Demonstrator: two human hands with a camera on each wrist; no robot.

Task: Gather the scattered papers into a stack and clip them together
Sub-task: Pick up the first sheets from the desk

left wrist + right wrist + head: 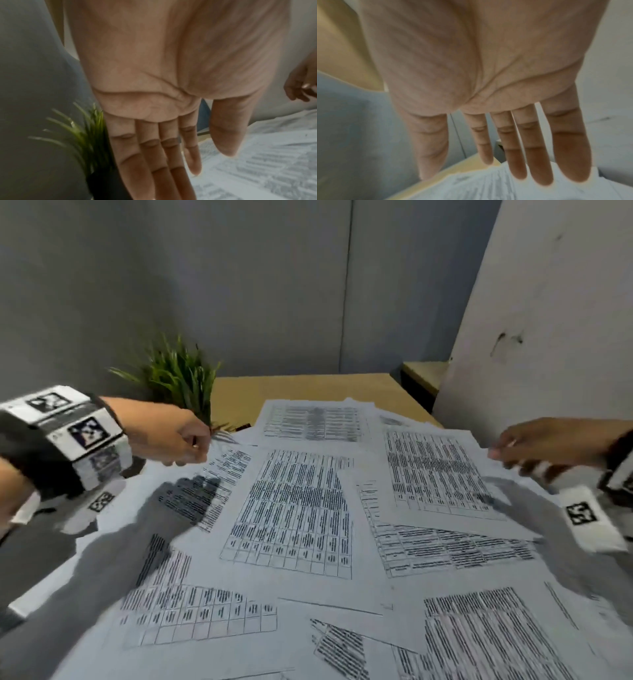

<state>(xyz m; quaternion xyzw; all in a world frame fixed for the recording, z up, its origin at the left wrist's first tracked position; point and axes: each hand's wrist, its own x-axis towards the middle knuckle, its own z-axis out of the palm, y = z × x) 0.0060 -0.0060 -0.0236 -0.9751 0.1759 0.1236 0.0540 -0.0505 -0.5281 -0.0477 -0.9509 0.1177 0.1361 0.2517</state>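
Many printed papers (301, 508) lie scattered and overlapping across the table (308, 388), covering nearly all of it; only a bare tan strip of table shows beyond their far edge. Each sheet carries a ruled grid filled with dark lines of text, too blurred to read. None of the sheets is gathered into a stack, and several lie skewed over their neighbours.

Beside the far left corner of the papers stands a green grass-like plant (174, 374) in a dark pot (102, 186). It is just behind the left hand (171, 436), close to that hand's fingers. Grey wall panels (239, 285) rise behind the table, and a pale scuffed panel (548, 320) stands to the right of the papers.

Both hands are at the outer edges of the papers, well apart. The left hand hangs at the left edge, fingers straight and close together in the wrist view, holding nothing. The right hand (544, 446) hangs over the right edge, fingers (534, 155) straight and slightly spread, likewise gripping nothing. Whether either touches a sheet cannot be told. Both wrists wear camera rigs (68, 433) with black-and-white square marker tags, which carry no readable writing.
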